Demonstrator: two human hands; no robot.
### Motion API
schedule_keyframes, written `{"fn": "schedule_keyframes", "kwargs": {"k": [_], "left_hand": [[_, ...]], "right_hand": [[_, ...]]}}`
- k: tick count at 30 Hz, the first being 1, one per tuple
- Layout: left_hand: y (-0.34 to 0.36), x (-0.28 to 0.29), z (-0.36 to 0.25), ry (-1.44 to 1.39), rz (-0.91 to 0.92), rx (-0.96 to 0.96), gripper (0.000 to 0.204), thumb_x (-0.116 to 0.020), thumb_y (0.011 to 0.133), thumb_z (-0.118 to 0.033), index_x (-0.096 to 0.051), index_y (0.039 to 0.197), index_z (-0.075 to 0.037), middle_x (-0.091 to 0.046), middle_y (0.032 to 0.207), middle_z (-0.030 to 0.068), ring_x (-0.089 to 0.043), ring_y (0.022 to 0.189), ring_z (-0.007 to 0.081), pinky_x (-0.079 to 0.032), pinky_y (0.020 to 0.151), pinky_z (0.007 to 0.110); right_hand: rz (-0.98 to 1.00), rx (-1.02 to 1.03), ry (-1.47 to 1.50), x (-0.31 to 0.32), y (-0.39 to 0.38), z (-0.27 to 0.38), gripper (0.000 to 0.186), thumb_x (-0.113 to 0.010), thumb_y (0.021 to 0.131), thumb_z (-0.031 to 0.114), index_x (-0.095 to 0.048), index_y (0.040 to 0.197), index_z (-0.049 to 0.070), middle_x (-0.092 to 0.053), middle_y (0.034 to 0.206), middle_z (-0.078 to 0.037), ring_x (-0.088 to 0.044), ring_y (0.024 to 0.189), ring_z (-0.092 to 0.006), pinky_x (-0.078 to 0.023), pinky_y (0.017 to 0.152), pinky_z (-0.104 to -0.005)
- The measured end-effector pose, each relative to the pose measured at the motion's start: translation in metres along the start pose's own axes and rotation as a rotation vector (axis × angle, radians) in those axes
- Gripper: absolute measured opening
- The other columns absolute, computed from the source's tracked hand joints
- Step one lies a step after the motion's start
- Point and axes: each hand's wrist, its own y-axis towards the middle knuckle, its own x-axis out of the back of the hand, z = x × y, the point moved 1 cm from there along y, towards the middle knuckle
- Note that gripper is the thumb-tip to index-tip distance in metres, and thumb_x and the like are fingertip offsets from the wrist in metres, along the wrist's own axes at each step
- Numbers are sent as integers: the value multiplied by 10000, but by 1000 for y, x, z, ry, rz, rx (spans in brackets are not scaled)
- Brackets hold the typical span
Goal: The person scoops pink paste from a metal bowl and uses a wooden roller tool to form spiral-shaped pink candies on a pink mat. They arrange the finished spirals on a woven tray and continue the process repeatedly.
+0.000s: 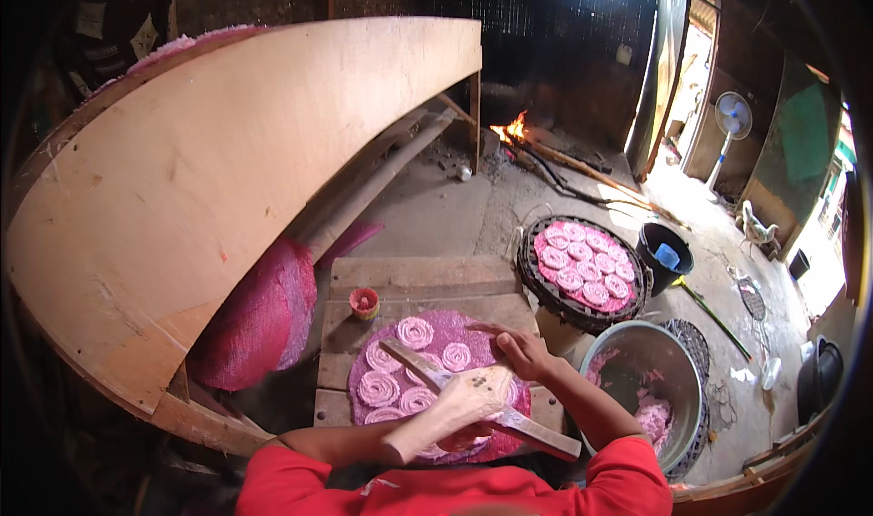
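Observation:
A wooden press point(468, 396) with a long crossbar slants over a round pink mesh sheet point(435, 327). Pink dough coils point(378, 389) lie on that sheet, partly hidden by the press. My left hand point(464, 439) is mostly covered by the press and appears to grip it from below. Near the press's far end, my right hand point(523, 352) has its fingers stretched out to the left; whether it touches the wood is unclear. The sheet rests on a low wooden table point(427, 278), where a small red and yellow cup point(364, 303) stands behind the coils.
A grey basin point(614, 334) with pink dough point(653, 418) stands at right. Beyond it are a tray of coils point(582, 261) and a black bucket point(666, 252). A large wooden board point(227, 143) rises at left, above pink mesh point(259, 320). Fire point(512, 129) burns behind.

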Motion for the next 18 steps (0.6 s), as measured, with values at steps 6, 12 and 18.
{"fn": "schedule_keyframes", "kwargs": {"k": [6,12,18], "left_hand": [[-1,45,29,-677,222,-7,313,-605,857,-255,-591,1131,-104,-626,952,88,-610,809,277,-507,694,401],[-11,72,28,-806,188,76,268,-638,834,-233,-619,1066,-100,-637,811,123,-624,689,328,-514,634,423],[-52,64,60,-176,-282,296,162,-660,842,-207,-680,982,-127,-683,862,123,-677,773,290,-526,658,408]], "right_hand": [[92,844,-268,-10,11,113,702,-661,898,265,-278,1452,68,-586,1133,-203,-611,991,-355,-500,840,-420],[-36,492,-109,1,2,132,454,-682,832,50,-456,1225,17,-647,877,-184,-683,755,-300,-550,628,-367],[-771,552,-250,71,-20,87,301,-602,936,218,-463,1143,48,-476,791,-29,-454,619,-103,-403,500,-240]]}}
